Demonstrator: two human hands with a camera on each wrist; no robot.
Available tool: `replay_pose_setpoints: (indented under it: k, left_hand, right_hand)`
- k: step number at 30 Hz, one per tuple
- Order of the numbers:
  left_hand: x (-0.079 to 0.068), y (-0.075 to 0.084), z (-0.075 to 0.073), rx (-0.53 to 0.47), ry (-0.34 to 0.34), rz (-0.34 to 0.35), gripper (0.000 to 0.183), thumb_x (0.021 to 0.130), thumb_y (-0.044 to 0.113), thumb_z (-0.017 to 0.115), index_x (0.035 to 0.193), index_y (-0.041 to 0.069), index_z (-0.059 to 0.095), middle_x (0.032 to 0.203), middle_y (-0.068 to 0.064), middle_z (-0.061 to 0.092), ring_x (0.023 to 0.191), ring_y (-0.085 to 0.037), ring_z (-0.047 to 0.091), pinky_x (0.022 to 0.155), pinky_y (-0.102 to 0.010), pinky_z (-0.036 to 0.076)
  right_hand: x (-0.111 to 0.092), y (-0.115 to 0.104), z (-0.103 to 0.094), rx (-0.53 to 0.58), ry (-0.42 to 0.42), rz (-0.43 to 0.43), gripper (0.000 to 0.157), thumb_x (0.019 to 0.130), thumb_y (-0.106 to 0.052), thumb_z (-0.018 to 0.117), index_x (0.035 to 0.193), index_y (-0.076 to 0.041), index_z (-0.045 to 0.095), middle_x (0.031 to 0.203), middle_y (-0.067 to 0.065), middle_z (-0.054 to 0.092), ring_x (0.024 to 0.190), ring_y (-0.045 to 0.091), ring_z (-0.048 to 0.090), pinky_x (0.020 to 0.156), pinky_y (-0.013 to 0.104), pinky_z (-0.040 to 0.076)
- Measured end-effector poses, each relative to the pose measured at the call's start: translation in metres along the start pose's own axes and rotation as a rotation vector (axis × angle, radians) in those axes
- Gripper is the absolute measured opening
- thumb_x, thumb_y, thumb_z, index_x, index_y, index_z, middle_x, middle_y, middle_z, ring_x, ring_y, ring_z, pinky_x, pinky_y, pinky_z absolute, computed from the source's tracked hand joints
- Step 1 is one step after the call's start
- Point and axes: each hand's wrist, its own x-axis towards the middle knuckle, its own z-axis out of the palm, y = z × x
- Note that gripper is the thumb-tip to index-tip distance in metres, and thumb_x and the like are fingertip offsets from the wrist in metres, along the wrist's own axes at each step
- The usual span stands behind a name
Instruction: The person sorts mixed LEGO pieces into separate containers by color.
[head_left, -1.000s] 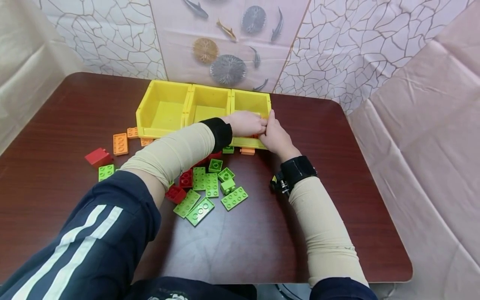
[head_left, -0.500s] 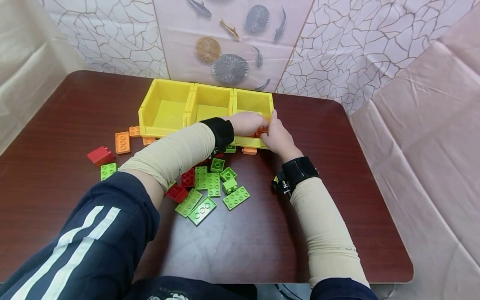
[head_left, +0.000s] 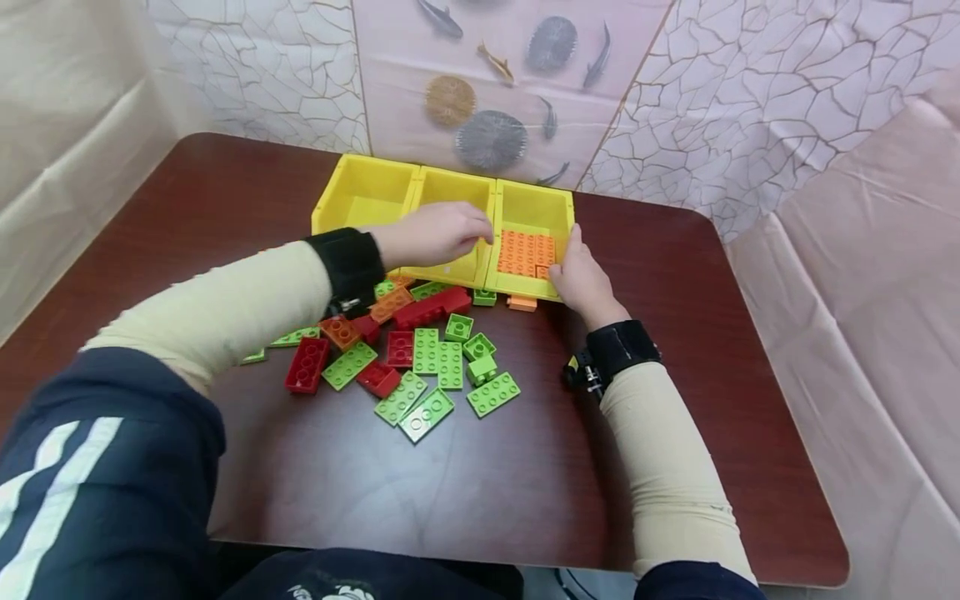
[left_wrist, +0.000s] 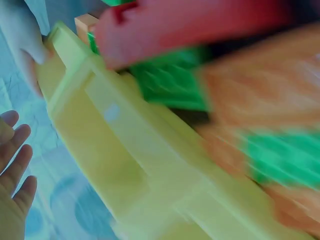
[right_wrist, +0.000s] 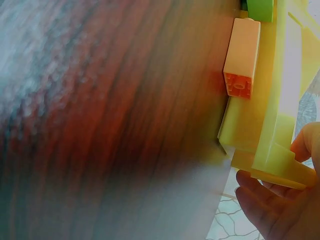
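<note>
Three adjoining yellow bins point(head_left: 454, 185); orange building bricks point(head_left: 527, 252) inside the rightmost bin point(head_left: 537, 210). Right hand point(head_left: 583, 281) gripping its side wall; left hand point(head_left: 435, 235) over the middle bin point(head_left: 463, 188), fingers loosely parted. Red bricks point(head_left: 432, 309), green bricks point(head_left: 451, 367) in front.

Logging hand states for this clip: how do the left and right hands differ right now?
The left hand touches no bin in the left wrist view; the right hand grips the outer side of the right yellow bin.
The left hand's fingers are loose, with no brick visible; the right hand's thumb and fingers lie on opposite sides of the bin wall.
Both are bare, with black wrist straps.
</note>
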Motion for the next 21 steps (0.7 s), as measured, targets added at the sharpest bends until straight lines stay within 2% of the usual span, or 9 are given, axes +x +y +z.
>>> replay_pose_setpoints:
  k: [3, 6, 10, 16, 21]
  left_hand:
    - [-0.039, -0.007, -0.013, 0.016, 0.056, -0.015, 0.02, 0.089, 0.0, 0.052, 0.104, -0.001, 0.066, 0.104, -0.014, 0.063, 0.103, -0.029, 0.055, 0.093, -0.04, 0.041]
    - [-0.076, -0.014, -0.022, 0.053, 0.048, -0.104, 0.016, 0.088, 0.004, 0.059, 0.102, 0.0, 0.066, 0.097, -0.012, 0.063, 0.095, -0.029, 0.056, 0.088, -0.041, 0.044]
    - [-0.118, -0.022, -0.025, 0.144, -0.045, -0.276, 0.017, 0.086, 0.013, 0.065, 0.1, 0.004, 0.068, 0.09, -0.009, 0.061, 0.084, -0.025, 0.055, 0.08, -0.039, 0.047]
    - [-0.17, -0.035, -0.026, 0.231, -0.168, -0.517, 0.028, 0.083, 0.024, 0.07, 0.102, 0.004, 0.067, 0.085, -0.01, 0.058, 0.073, -0.026, 0.05, 0.072, -0.04, 0.049]
    - [-0.201, -0.045, -0.034, 0.202, -0.29, -0.82, 0.051, 0.083, 0.041, 0.066, 0.112, 0.0, 0.058, 0.09, -0.016, 0.058, 0.073, -0.029, 0.051, 0.065, -0.043, 0.049]
  right_hand:
    - [0.0, 0.003, -0.001, -0.006, 0.009, 0.004, 0.08, 0.094, -0.02, 0.04, 0.145, -0.012, -0.021, 0.148, 0.021, 0.021, 0.114, 0.032, 0.042, 0.092, 0.047, 0.036]
    - [-0.001, 0.005, -0.002, -0.01, 0.011, 0.014, 0.08, 0.094, -0.019, 0.04, 0.145, -0.011, -0.021, 0.149, 0.021, 0.02, 0.117, 0.032, 0.04, 0.095, 0.047, 0.034]
    - [-0.002, 0.006, -0.003, -0.012, 0.013, 0.032, 0.08, 0.094, -0.019, 0.04, 0.144, -0.011, -0.022, 0.15, 0.02, 0.019, 0.117, 0.032, 0.039, 0.097, 0.048, 0.033]
    - [-0.002, 0.003, -0.001, -0.012, 0.018, 0.011, 0.08, 0.094, -0.018, 0.04, 0.144, -0.011, -0.022, 0.148, 0.021, 0.02, 0.111, 0.033, 0.04, 0.092, 0.047, 0.034]
    - [-0.002, -0.002, 0.002, -0.015, 0.013, -0.004, 0.08, 0.094, -0.019, 0.04, 0.144, -0.011, -0.022, 0.149, 0.021, 0.019, 0.115, 0.033, 0.04, 0.092, 0.047, 0.034]
